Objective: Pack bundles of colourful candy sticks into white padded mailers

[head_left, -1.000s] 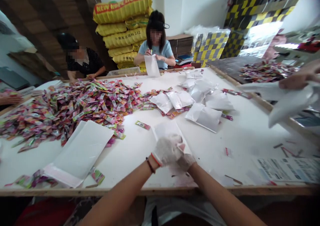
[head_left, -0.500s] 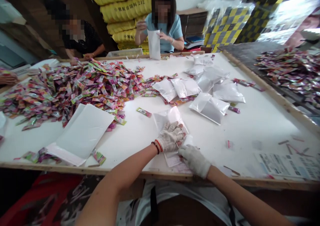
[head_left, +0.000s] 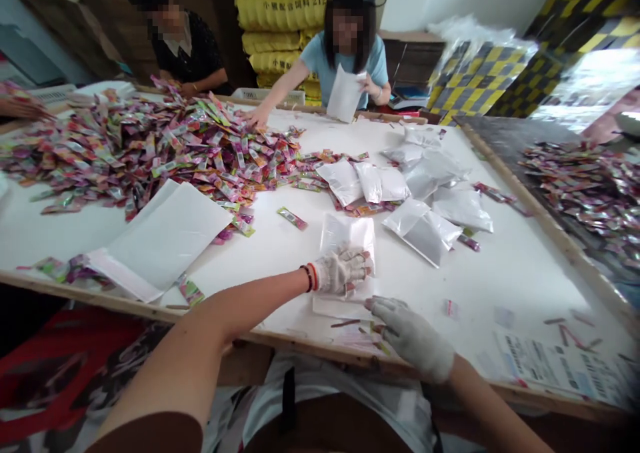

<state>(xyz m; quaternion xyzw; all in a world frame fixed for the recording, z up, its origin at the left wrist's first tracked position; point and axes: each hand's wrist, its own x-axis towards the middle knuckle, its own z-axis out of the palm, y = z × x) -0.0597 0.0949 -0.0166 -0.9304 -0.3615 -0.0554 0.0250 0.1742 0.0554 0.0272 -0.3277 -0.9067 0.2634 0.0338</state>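
Note:
A white plastic pouch (head_left: 349,231) lies near the front edge of the table. My left hand (head_left: 345,271), in a pale knit glove with bare fingertips, rests flat on its middle, fingers spread. Below that hand a pale strip of the pouch's lower end extends towards me. My right hand (head_left: 413,336), also gloved, is stretched out low over the table at the pouch's lower right corner. Its fingers are extended and nothing shows in them; whether a fingertip touches the pouch I cannot tell. A few small colourful sachets and brown strips lie just left of my right fingers.
A large heap of colourful sachets (head_left: 200,139) covers the left back. Flat white pouches (head_left: 165,239) lie at left, filled pouches (head_left: 423,229) right of centre. Across the table a person in blue (head_left: 310,59) holds a pouch; another sits at left. A wooden rim (head_left: 540,219) edges the table.
My right hand has let go of the pouch's lower end and moved right, fingers straightening. The pouch lies flatter under my left hand. The person in blue now reaches into the sachet heap.

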